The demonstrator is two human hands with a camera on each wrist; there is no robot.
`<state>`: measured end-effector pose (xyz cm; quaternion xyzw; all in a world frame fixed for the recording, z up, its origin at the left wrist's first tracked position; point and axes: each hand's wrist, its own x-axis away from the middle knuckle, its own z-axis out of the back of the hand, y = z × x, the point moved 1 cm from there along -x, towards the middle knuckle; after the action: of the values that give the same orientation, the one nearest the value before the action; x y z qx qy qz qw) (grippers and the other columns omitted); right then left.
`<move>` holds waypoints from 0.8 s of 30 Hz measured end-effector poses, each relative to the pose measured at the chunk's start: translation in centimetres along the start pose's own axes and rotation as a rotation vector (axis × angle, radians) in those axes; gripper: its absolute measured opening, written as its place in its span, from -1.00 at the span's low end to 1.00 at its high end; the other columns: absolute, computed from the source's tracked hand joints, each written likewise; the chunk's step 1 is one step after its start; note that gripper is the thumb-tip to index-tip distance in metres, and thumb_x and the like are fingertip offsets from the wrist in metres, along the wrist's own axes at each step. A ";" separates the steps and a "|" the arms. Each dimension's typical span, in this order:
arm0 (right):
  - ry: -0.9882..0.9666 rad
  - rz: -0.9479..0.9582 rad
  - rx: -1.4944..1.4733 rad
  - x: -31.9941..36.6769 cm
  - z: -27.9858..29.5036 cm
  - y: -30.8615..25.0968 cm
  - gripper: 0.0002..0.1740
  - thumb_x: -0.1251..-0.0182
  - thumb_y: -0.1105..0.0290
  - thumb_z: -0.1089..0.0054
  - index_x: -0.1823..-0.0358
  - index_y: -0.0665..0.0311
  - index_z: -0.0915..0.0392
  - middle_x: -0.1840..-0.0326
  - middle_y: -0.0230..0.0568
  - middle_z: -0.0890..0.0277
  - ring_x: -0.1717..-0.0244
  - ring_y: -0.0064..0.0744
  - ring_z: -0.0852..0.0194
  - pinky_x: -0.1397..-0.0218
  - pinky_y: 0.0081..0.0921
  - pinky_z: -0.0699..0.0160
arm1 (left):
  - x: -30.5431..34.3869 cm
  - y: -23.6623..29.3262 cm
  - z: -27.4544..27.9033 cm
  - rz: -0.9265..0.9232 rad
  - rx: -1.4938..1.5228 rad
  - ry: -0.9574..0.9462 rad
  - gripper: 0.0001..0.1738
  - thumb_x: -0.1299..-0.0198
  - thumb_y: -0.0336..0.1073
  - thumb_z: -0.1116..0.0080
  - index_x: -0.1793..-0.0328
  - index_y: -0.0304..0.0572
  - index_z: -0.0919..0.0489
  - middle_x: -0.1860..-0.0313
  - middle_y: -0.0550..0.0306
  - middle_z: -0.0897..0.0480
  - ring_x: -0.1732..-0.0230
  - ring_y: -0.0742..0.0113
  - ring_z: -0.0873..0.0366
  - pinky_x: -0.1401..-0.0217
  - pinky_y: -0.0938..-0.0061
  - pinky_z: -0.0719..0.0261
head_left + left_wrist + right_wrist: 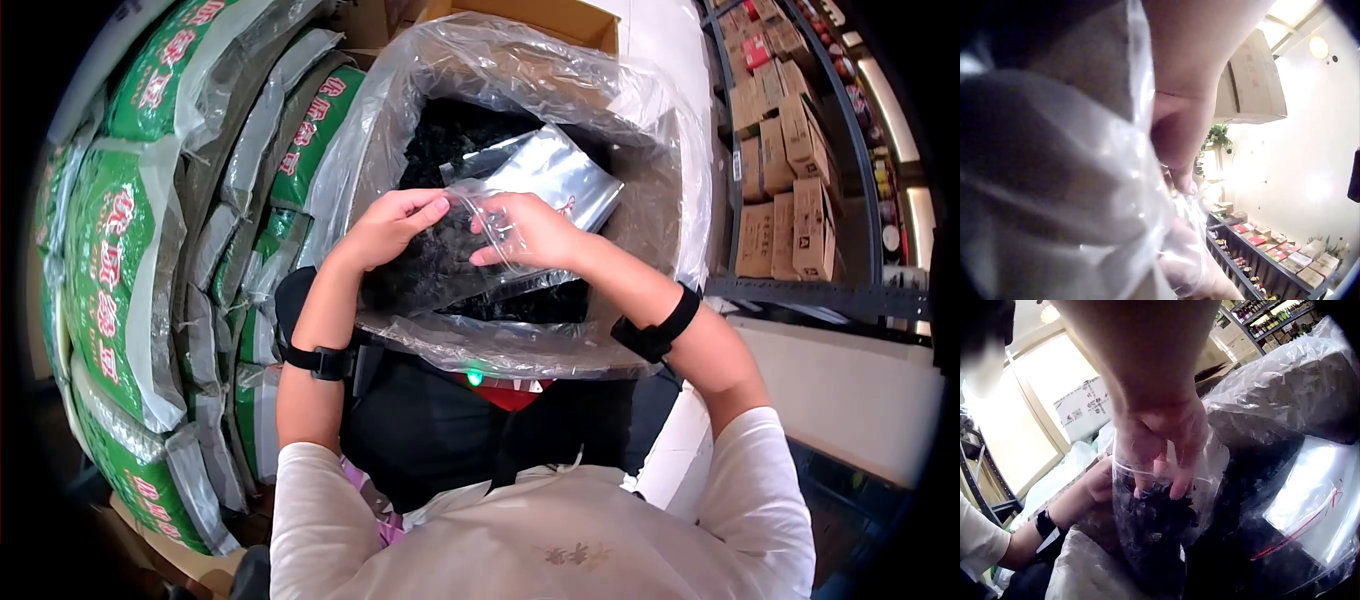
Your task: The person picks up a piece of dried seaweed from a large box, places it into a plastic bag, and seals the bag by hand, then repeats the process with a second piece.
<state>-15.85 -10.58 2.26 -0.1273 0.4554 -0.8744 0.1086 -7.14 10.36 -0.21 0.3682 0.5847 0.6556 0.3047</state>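
My left hand (390, 226) pinches the rim of a clear plastic bag (1127, 522) between thumb and fingers. At the bag's mouth is my right hand (540, 232), its thumb and fingers spread apart inside the rim. In the right wrist view the right fingertips point down into the bag, with dark flaky pieces showing around them. Below both hands lies a heap of dark, dried, leafy material (440, 130). On that heap rests a stack of flat clear bags (560, 175) with red print. Blurred plastic covers much of the left wrist view.
A carton (660, 190) lined with clear plastic (340, 185) surrounds the heap. Green printed sacks (110, 270) are piled at the left. Shelving (730, 200) with brown boxes (770, 235) stands at the right.
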 end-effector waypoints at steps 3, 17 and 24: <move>-0.096 0.043 0.163 0.0 1.1 -0.3 -0.47 0.08 0.20 -0.57 0.09 0.29 -0.58 0.17 -0.05 -0.61 0.11 -0.09 -0.59 0.05 -0.30 -0.55 | 0.3 0.9 -0.1 -0.047 0.061 0.018 -0.57 -0.47 -0.14 0.03 -0.22 -0.34 -0.56 -0.08 0.14 -0.65 -0.13 0.43 -0.49 -0.29 0.50 -0.35; -0.255 -0.149 0.195 -1.7 -1.5 0.5 -0.45 0.06 0.23 -0.50 -0.01 0.30 -0.62 0.19 0.06 -0.65 0.09 0.01 -0.63 -0.04 -0.23 -0.54 | -0.1 -1.4 0.4 0.028 0.109 0.047 -0.81 -0.40 -0.36 -0.07 0.04 -0.33 -0.61 0.13 0.24 -0.67 0.06 0.52 -0.55 -0.11 0.56 -0.48; -0.222 -0.113 0.057 -0.3 0.0 0.8 -0.58 -0.23 0.31 -0.31 -0.09 0.31 -0.58 0.18 0.02 -0.66 0.14 -0.21 -0.66 0.04 -0.34 -0.59 | -0.4 -1.0 0.4 -0.048 0.150 0.052 -0.83 -0.36 -0.38 -0.13 0.03 -0.33 -0.60 0.11 0.21 -0.67 0.05 0.50 -0.57 -0.11 0.57 -0.48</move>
<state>-15.49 -10.92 1.57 -0.2454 0.4079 -0.8722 0.1125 -6.64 10.40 -1.24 0.3588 0.6485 0.6117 0.2766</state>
